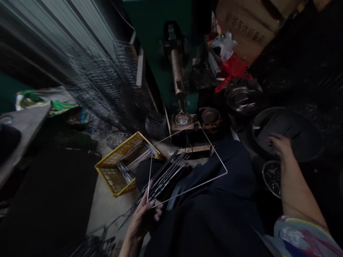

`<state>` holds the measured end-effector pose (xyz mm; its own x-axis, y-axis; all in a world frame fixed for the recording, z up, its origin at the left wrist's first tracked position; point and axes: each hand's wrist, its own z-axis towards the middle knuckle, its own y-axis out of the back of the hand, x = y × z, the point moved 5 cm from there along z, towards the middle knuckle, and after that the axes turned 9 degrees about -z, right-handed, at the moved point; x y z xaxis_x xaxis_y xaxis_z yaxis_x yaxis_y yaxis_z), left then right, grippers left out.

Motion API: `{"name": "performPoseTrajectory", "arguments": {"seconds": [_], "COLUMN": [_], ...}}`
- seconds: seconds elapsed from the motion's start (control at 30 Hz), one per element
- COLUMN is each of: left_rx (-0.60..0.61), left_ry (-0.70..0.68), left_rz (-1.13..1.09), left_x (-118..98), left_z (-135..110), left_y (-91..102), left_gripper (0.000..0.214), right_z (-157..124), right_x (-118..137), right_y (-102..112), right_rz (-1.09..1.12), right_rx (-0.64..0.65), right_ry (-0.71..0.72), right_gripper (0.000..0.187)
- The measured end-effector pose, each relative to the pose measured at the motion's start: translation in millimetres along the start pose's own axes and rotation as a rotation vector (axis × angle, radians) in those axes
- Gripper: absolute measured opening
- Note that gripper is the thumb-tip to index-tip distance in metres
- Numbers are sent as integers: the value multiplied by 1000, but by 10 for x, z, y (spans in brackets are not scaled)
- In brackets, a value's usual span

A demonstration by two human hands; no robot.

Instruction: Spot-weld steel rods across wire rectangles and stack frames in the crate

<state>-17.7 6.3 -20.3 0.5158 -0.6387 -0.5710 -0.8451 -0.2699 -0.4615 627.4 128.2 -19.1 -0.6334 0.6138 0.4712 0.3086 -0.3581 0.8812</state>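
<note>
My left hand (146, 214) is closed around one corner of a thin metal wire frame (199, 184), bent into a four-sided shape. The frame slants up over my lap, its far corner near a machine head (178, 75). Beside my left hand a bundle of straight metal rods (168, 175) lies across my leg. My right hand (280, 142) is over a wide black basin (308, 157) on the right, fingers stretched out and loosely apart; I see nothing held in them. Beneath the machine head, a small round dish (183, 119) contains shiny small metal pieces.
At left stands a yellow plastic crate (118, 194) with bent wire pieces. Behind it rise stacked wire racks (107, 78). A bowl of small parts (272, 178) sits below my right forearm. A red bag (235, 67) and a cardboard box (246, 28) are at the back right.
</note>
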Motion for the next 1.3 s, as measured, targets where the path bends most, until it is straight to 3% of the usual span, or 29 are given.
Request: {"name": "performPoseTrajectory", "arguments": {"seconds": [0.17,0.27,0.33,0.43,0.53,0.63,0.73,0.9,1.03,1.3], "left_rx": [68,147,201,239,268,304,309,344,383,390], "left_ry": [-43,-51,-41,-38,-55,-87,-103,-114,-89,-158], "left_rz": [-75,-51,-32,-10,-3,-9,8,-16,11,2], "left_x": [55,56,59,68,72,67,73,118,162,80], "left_z": [116,199,246,296,316,314,311,332,348,312], "left_y": [-96,-183,-215,-231,-250,-272,-279,-380,-507,-487], "left_gripper": [100,100,103,104,105,104,103,104,99,99], "right_z": [-596,-1086,-1426,-1912,-2330,-2608,-2757,-2961,-3140,-2942], "right_x": [403,884,1207,1601,1846,1965,2031,2185,2291,2005], "right_y": [533,852,937,810,488,148,-119,-401,-462,-304], "right_rz": [252,199,172,170,135,79,44,67,140,37], "right_rx": [48,116,209,423,614,685,695,708,778,696], "right_ry": [17,182,296,500,748,948,1061,1155,1232,1050], "right_gripper": [40,47,53,58,59,59,60,59,63,63]}}
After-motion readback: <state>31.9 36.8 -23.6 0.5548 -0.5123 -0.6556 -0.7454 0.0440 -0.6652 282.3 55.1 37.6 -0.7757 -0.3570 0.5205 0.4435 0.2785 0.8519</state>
